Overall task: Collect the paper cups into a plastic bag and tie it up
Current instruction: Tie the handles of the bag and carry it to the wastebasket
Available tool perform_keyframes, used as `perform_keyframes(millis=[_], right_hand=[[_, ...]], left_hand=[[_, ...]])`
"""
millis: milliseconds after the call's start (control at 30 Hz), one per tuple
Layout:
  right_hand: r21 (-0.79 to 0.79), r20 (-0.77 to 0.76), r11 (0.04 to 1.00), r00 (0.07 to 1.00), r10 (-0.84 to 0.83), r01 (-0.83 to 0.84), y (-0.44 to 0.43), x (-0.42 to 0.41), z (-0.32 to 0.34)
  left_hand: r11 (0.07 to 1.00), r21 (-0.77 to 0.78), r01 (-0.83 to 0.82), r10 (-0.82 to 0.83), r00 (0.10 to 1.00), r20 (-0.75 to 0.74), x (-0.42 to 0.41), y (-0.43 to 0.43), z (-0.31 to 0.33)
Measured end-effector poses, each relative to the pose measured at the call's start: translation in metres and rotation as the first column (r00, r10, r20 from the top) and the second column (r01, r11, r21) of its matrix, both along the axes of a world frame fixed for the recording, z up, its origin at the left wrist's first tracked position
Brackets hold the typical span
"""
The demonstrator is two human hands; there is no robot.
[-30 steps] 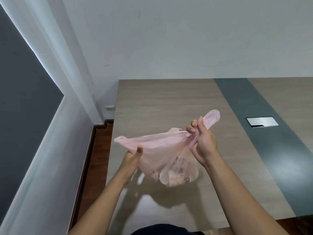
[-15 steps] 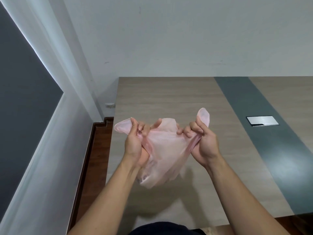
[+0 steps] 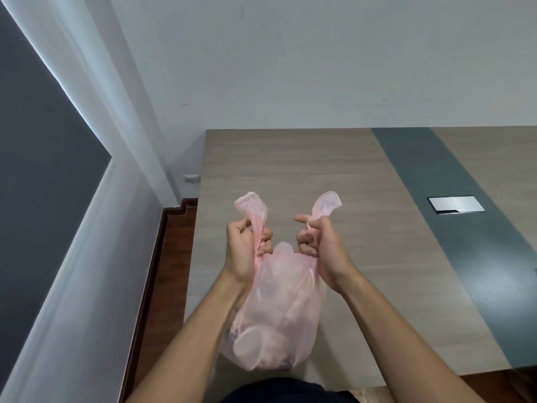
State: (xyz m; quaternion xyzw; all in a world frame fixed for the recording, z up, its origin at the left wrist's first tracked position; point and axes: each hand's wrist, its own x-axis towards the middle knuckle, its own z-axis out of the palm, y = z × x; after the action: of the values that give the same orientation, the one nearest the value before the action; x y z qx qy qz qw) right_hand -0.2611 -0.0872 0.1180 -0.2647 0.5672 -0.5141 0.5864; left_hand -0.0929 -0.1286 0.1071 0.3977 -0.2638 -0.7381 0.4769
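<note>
head view. the plastic bag (image 3: 279, 315) hung straight down between the two forearms, above the near edge of the table (image 3: 319, 170) and not resting on it; its long axis ran vertically, mouth up. the paper cups (image 3: 250, 341) showed faintly through the film at the bottom of the bag, well below the grips. the left hand (image 3: 245, 248) had its fingers curled round the left handle (image 3: 251, 207), and the right hand (image 3: 322, 248) was closed likewise round the right handle (image 3: 327, 203); each handle's free loop stood upright above its fist. the fists sat level and side by side, apart, with the puckered mouth of the bag in the gap between them, so neither hand was nearer the load. judged from this, collecting was done and the knot not yet begun: the coming move would depend on crossing the two upright loops over that gap, while the weight below kept both handles taut.
</note>
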Motion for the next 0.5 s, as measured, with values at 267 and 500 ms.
perform_keyframes(millis=[267,500], right_hand=[[-0.102,-0.228,0.982,0.965,0.131,-0.157,0.004,-0.005,-0.007],[-0.078,-0.468,0.95,0.853,0.232,-0.301,0.014,-0.001,0.002]], left_hand=[[0.994,-0.025,0.111,-0.103,0.972,0.212,0.015,0.011,-0.006],[0.941,-0.036,0.338,-0.33,0.934,0.137,0.015,0.01,-0.008]])
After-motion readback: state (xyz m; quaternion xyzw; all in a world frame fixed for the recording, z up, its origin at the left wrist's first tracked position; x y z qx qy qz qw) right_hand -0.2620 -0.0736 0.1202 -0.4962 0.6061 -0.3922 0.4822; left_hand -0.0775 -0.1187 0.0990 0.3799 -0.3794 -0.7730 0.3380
